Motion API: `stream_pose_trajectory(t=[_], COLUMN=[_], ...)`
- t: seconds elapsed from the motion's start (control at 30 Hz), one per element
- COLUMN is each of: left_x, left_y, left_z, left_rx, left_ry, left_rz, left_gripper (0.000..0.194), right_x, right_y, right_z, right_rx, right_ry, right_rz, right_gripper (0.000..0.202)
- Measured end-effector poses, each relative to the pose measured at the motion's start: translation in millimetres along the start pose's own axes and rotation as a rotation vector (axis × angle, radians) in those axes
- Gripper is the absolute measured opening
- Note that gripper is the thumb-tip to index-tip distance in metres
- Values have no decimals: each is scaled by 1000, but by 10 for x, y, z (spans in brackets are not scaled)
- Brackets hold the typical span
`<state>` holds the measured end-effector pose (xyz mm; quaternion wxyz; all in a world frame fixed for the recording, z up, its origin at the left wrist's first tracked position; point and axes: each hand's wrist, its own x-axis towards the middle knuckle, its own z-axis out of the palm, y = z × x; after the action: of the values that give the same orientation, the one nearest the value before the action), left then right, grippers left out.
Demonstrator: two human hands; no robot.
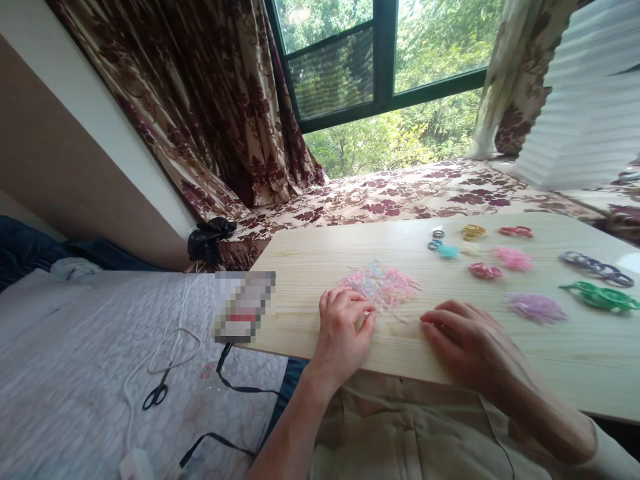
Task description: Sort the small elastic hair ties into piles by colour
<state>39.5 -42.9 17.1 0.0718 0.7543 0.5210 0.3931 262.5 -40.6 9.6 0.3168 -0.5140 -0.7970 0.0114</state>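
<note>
On the pale wooden board (300, 267) lies a loose pile of thin pink, white and pale blue strands (383, 283). My left hand (347, 327) rests at the pile's near edge, its fingers bent and thumb near the fingertips; whether anything is between them is too small to tell. To the right of the pile, my right hand (460, 333) lies low over the board with fingers together, and its fingertips are partly blurred. Beyond it are a purple strand bundle (537, 307), a pink bundle (513, 258) and a small turquoise bundle (448, 251).
Green bands (603, 296), dark purple bands (597, 268), red bands (516, 231), yellow bands (473, 231) and deep pink bands (485, 271) lie on the board's right side. A blurred-out device (245, 307) sits at the left edge. Scissors (156, 395) and cables lie on the bed.
</note>
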Motion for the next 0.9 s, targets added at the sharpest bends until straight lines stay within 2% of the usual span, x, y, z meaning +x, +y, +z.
stream_pose_trajectory(t=[0.2, 0.63, 0.9], left_x=[-8, -31, -38], left_y=[41, 4, -10], left_z=[49, 69, 87], left_rx=[26, -57, -46], left_ry=[-54, 54, 59], left_rz=[31, 19, 1], left_gripper=[18, 16, 17], right_x=[4, 111, 169], right_y=[-27, -82, -88], right_z=[-6, 115, 78], right_rx=[52, 87, 121], right_ry=[-20, -91, -204], right_rz=[-17, 37, 87], right_gripper=[24, 22, 22])
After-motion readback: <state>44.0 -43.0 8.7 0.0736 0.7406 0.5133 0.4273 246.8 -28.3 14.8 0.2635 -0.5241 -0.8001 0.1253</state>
